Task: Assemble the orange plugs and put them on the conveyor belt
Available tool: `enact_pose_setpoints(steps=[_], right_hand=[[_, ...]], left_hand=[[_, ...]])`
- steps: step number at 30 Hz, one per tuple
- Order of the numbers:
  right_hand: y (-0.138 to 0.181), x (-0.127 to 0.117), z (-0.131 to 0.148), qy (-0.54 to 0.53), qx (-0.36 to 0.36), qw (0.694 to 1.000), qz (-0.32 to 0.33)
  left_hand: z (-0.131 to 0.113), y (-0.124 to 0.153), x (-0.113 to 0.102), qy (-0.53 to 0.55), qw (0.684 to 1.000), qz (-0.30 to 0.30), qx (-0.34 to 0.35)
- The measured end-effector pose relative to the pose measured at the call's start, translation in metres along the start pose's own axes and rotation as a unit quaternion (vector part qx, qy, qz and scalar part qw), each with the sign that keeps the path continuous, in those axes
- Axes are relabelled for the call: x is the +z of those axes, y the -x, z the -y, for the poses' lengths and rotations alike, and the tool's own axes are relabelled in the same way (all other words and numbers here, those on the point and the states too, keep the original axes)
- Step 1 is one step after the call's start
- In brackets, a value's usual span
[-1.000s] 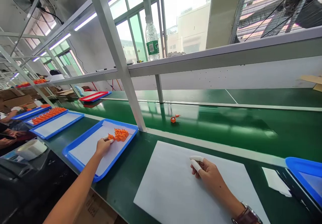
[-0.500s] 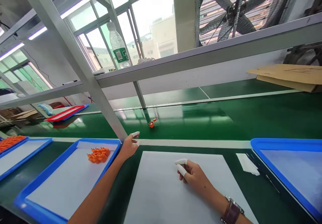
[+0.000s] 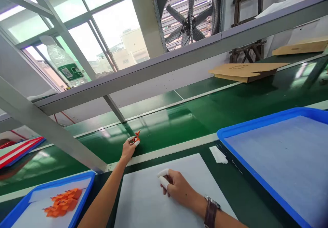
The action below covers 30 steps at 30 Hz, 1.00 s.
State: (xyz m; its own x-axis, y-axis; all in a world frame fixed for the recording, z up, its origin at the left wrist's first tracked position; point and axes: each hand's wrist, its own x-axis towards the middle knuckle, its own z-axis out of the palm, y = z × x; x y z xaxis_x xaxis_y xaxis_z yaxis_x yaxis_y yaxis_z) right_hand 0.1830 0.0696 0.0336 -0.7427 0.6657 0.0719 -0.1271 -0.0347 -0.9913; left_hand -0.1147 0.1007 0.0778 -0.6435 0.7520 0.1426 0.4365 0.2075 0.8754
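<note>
The small, angular orange piece [image 3: 136, 139] is over the glossy green strip [image 3: 164, 129], just beyond the pale rail [image 3: 176, 149], between 7 and 8 o'clock from the middle of the view. The left hand [image 3: 128, 149], white covers on thumb and forefinger, grasps it between those two tips; I cannot tell whether it touches the strip.

From the left hand, a shallow blue plastic tray [image 3: 90, 180] sits at 8 o'clock, bearing a cluster of similar orange pieces [image 3: 63, 202] on a white liner. A clear plastic bottle with a green label [image 3: 69, 69] stands on the shelf at 11 o'clock.

The right hand [image 3: 176, 188], also with white-covered thumb and forefinger, is over a large white sheet [image 3: 143, 197], its fingers curled and those tips close together; I cannot tell whether anything is pinched there. A dark-strapped wristwatch [image 3: 211, 212] circles that wrist. From the right hand, a small white paper scrap [image 3: 218, 154] lies at 2 o'clock; a larger, white-lined blue tray [image 3: 261, 122] lies between 2 and 3 o'clock.
</note>
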Motion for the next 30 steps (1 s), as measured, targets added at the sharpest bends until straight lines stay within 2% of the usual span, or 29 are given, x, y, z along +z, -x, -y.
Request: enact_pose_setpoints(steps=[3,6,8,11,13,15,17,19,24,28,30], right_hand=[[-0.005,-0.003,0.007,-0.096,0.026,0.994,-0.036],[-0.007,-0.008,0.015,-0.194,0.034,0.979,-0.057],[-0.007,-0.011,0.018,-0.206,0.026,0.977,-0.047],[-0.004,-0.01,0.018,-0.153,0.016,0.988,-0.033],[-0.002,-0.006,0.016,-0.126,0.013,0.991,-0.037],[0.0,-0.002,0.015,-0.109,0.013,0.993,-0.044],[0.003,0.002,0.014,-0.081,0.008,0.996,-0.048],[0.006,0.005,0.013,-0.038,-0.02,0.998,-0.053],[0.014,0.01,0.013,0.074,-0.139,0.988,-0.003],[0.016,0.009,0.012,0.124,-0.159,0.979,0.017],[0.016,0.008,0.012,0.149,-0.172,0.973,0.028]], left_hand=[[-0.02,0.052,0.015,0.039,0.995,0.089,0.033],[-0.037,0.114,0.015,0.037,0.974,0.2,0.104],[-0.043,0.148,0.008,-0.031,0.962,0.219,0.16],[-0.041,0.179,-0.001,-0.101,0.954,0.199,0.201],[-0.032,0.189,-0.004,-0.068,0.964,0.195,0.166],[-0.024,0.196,-0.003,0.006,0.974,0.21,0.087],[-0.018,0.201,-0.001,0.078,0.972,0.223,0.011],[-0.015,0.204,0.002,0.12,0.969,0.212,-0.035],[-0.011,0.205,0.001,0.172,0.971,0.163,-0.03],[-0.005,0.205,-0.001,0.188,0.964,0.183,-0.052],[-0.004,0.207,0.002,0.193,0.965,0.17,-0.054]])
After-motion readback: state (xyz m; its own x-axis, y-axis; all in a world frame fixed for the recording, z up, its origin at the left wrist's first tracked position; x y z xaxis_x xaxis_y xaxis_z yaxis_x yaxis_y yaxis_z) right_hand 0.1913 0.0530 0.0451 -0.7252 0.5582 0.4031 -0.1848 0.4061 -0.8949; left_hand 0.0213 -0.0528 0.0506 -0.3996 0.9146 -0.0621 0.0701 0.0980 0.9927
